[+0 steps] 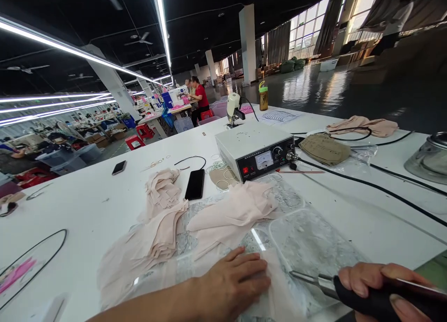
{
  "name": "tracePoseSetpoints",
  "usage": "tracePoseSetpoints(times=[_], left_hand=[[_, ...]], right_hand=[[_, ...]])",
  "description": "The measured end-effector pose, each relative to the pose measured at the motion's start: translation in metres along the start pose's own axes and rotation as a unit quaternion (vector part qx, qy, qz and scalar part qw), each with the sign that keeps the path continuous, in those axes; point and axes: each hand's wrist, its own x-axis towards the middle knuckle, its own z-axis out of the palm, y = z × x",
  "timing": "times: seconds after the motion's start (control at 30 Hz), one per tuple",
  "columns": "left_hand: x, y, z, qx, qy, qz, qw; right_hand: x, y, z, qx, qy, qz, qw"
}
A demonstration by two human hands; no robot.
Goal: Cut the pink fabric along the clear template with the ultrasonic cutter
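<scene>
My left hand (239,282) lies flat, fingers stretched out, on a thin pale beige fabric piece (281,289) spread over a clear plastic sheet. In my right hand (379,285) is a black-handled handpiece (326,285) with a slim metal tip. Its tip points left, close to the fabric's right edge; whether the two touch I cannot tell. Beyond my left hand rests a heap of pale beige fabric pieces (237,210). More fabric stacks (162,233) lie to the left. A worn, cloudy area of the plastic sheet (314,238) shows right of the fabric.
A control box (265,159) with a dial stands behind the fabric; a black cable (370,184) runs right from it. Around it are a phone (194,184), a bottle (263,97), khaki fabric pieces (325,148) and a glass jar (428,159). People sit at sewing machines beyond.
</scene>
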Motion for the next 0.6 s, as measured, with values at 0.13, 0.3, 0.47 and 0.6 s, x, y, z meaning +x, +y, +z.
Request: tracePoseSetpoints(times=[0.13, 0.3, 0.47, 0.6], left_hand=[[0.002, -0.003, 0.0, 0.008, 0.004, -0.004, 1.0], [0.006, -0.003, 0.005, 0.037, 0.014, 0.023, 0.999], [0.005, -0.003, 0.011, 0.051, 0.039, 0.02, 0.998], [0.003, -0.005, 0.012, 0.054, 0.051, 0.026, 0.997]], right_hand=[[-0.005, 0.0, 0.021, 0.051, 0.03, 0.054, 0.997], [0.001, -0.002, 0.032, 0.084, -0.004, 0.056, 0.995], [0.001, 0.012, 0.019, 0.111, -0.052, 0.077, 0.989], [-0.001, 0.021, 0.001, 0.128, -0.058, 0.081, 0.987]])
